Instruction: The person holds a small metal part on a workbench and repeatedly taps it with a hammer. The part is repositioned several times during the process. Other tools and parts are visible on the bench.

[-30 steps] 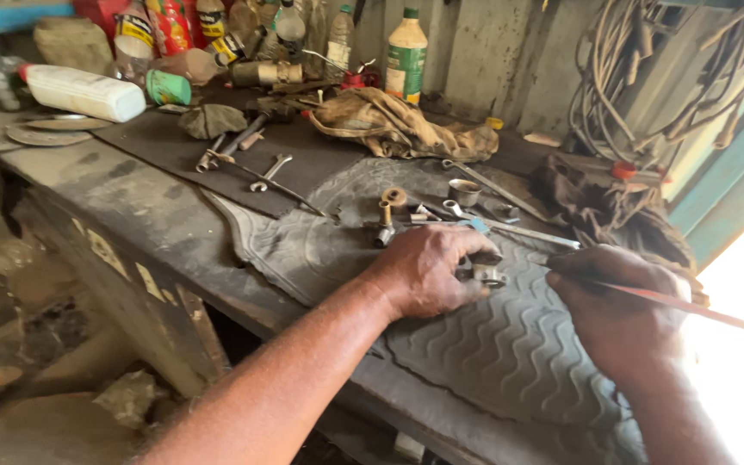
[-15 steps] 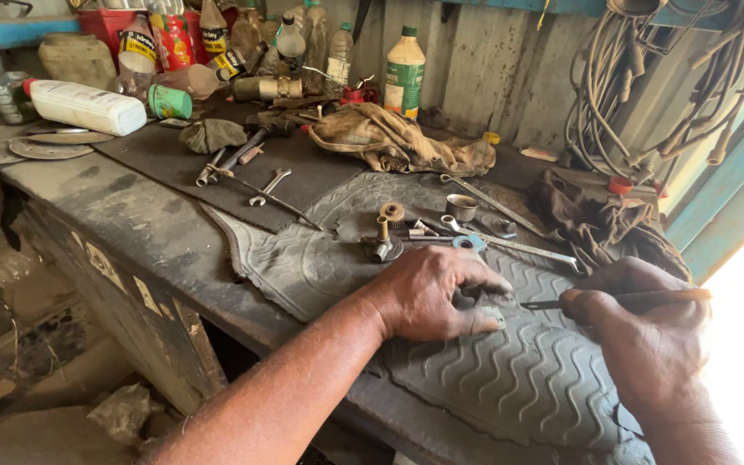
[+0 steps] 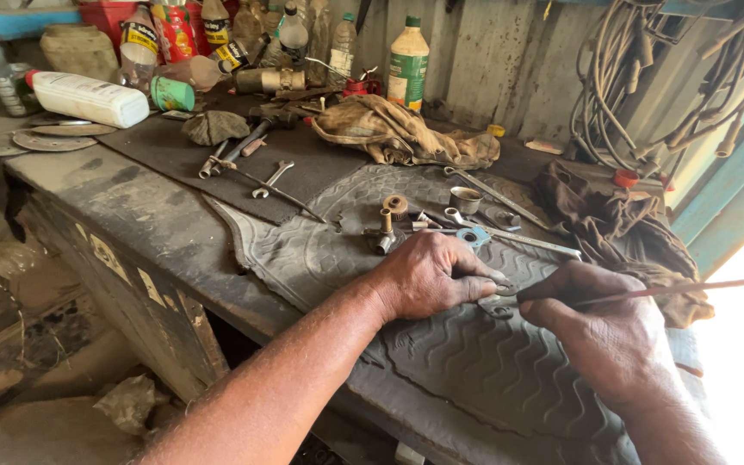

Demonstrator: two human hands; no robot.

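Workbench, dark and grimy, runs from the left edge toward the right under a corrugated metal wall. Coiled cables hang on that wall at the right.

Grey rubber mat with a wavy tread covers the near right part of the bench, up to its front edge. A darker flat sheet lies behind it toward the back left.

Two rags: a tan one bunched at the back centre, a brown one at the mat's right edge.

Back left corner: a white plastic bottle lying on its side, with two metal discs just in front of it. A green-labelled bottle stands upright against the wall, with more bottles and cans crowded to its left.

Left hand rests palm down mid-mat, fingers together and pressed onto a small metal part; most of the part is hidden under the fingertips, so its shape cannot be told.

Right hand is just beside the left, fingers pinched shut on a thin rod. The rod's near tip meets the small metal part; its far end points off to the right.

Loose items on the mat behind the left hand: a small metal cup, a brass fitting, a blue ring, a long flat steel tool. A spanner lies on the darker sheet.
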